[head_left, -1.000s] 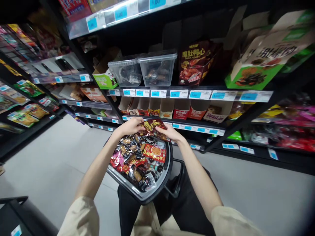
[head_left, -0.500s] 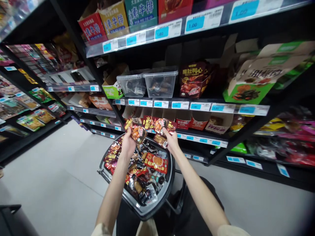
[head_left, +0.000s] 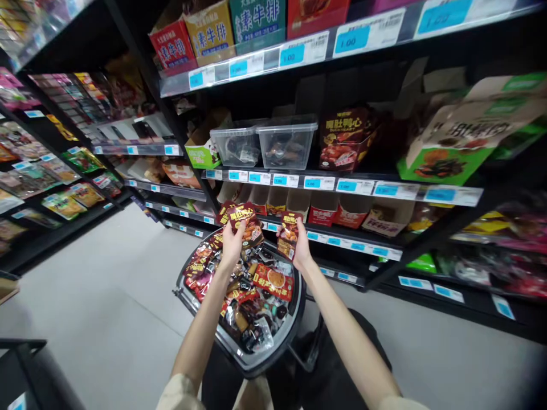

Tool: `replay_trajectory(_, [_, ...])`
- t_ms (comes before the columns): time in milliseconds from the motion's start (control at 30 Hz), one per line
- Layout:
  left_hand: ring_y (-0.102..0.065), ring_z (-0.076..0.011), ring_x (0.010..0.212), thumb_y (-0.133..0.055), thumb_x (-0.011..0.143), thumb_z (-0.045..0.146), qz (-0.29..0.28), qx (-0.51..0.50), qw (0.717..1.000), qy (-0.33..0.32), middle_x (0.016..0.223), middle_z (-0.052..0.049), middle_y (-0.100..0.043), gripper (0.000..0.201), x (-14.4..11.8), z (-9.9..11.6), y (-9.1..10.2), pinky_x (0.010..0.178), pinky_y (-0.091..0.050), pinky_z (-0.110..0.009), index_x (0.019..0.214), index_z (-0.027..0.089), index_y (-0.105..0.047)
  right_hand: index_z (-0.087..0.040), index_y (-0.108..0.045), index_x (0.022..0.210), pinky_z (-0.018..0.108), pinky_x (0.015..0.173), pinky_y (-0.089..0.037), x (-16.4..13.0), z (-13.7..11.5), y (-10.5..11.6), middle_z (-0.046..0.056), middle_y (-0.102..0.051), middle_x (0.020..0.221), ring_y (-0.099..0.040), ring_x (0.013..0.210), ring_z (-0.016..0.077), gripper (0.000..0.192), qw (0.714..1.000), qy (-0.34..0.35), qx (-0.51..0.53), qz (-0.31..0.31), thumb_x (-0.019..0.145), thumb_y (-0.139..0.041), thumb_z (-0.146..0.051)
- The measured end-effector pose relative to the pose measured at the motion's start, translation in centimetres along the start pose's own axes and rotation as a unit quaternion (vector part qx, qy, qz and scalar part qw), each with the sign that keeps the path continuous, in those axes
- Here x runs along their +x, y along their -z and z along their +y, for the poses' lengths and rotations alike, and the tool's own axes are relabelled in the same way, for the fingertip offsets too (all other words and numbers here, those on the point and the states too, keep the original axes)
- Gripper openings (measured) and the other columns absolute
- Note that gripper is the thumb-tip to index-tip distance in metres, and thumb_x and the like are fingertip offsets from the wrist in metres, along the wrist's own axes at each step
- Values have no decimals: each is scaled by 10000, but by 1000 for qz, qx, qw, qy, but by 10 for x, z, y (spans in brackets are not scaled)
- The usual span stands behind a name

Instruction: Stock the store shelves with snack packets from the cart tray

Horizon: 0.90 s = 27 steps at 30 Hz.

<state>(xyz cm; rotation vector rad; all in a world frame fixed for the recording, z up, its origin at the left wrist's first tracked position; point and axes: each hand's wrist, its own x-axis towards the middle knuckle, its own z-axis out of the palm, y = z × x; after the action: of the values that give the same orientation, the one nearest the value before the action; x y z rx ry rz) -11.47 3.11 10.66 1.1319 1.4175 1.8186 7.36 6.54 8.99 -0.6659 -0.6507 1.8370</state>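
My left hand [head_left: 232, 245] is closed on dark red snack packets [head_left: 247, 222] with yellow lettering, fanned over one another above the basket's far side. In my right hand [head_left: 301, 246] is another dark red snack packet [head_left: 288, 234] of the same look, held upright, its lower part over the basket rim. Below both hands stands a grey-rimmed black basket [head_left: 294, 327], filled with loose small packets. Among them lie a bright red packet [head_left: 273, 281] and, at the far left, more dark red packets [head_left: 201, 257].
Ahead are black shelves with price tags [head_left: 359, 187]. Two clear plastic bins [head_left: 285, 145], a dark red display box [head_left: 344, 139] and a green-brown carton [head_left: 444, 156] sit on the middle shelf. Open small boxes [head_left: 322, 213] line the shelf below. Grey floor [head_left: 128, 307] lies left.
A packet that spanned towards my right hand is now with those in my left hand. My right hand has moved slightly apart, holding a packet upright. The view has shifted a little left.
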Motion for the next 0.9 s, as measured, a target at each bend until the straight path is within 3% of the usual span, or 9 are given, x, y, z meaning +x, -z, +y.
replay_trajectory(67, [-676,-265,1164,-673,891,545,-40,69,996,-31,1254,-108,-710,497,1,0,10,1018,-526,-388,1235,189,-631,-217,-676,781,248,498,-499,-2,-4,-1,-13,-685,637,-646,552,146,540,1000,10,28,-8,779,-659,-757])
replay_trajectory(167, [-643,-255,1220,-616,935,542,-74,137,986,-52,1313,-113,-676,510,-3,1,13,1053,-496,-382,1317,208,-561,-224,-700,871,263,574,-544,-7,-1,-7,-11,-715,697,-704,665,176,518,999,-4,35,-26,789,-678,-735])
replay_trajectory(333, [-703,-241,1070,-625,937,506,-109,205,971,-48,1185,-108,-724,565,-21,-3,-2,954,-531,-356,1387,196,-485,-253,-711,1087,414,867,-606,-12,15,-17,51,-793,942,-742,1008,278,604,994,-65,43,-74,839,-574,-787])
replay_trajectory(467, [-725,-228,922,-647,927,477,-91,242,965,-55,1071,-70,-752,565,-34,-10,-14,875,-546,-350,1401,220,-480,-263,-715,1112,454,940,-588,-11,20,-17,70,-796,1031,-714,1119,299,675,995,-63,32,-75,844,-486,-838])
replay_trajectory(600, [-729,-235,886,-607,952,473,-84,251,962,-58,1020,-63,-757,534,-40,-15,-20,844,-548,-348,1407,229,-470,-256,-717,1051,420,933,-579,-2,23,-10,60,-784,1064,-707,1100,281,582,998,-16,-39,-42,814,-607,-776])
replay_trajectory(767, [-718,-226,916,-507,1007,432,-84,254,959,-99,1090,-84,-732,429,-43,-16,-22,881,-539,-355,1383,225,-480,-231,-670,1003,321,855,-544,11,33,-2,15,-747,977,-687,907,195,459,972,145,-178,53,741,-786,-590])
replay_trajectory(900, [-702,-219,930,-361,1054,470,-98,230,966,-65,1104,-89,-717,410,-46,-19,-19,903,-531,-370,1343,214,-500,-212,-640,889,297,745,-521,9,34,-2,4,-712,860,-648,783,182,405,965,164,-198,45,715,-825,-527])
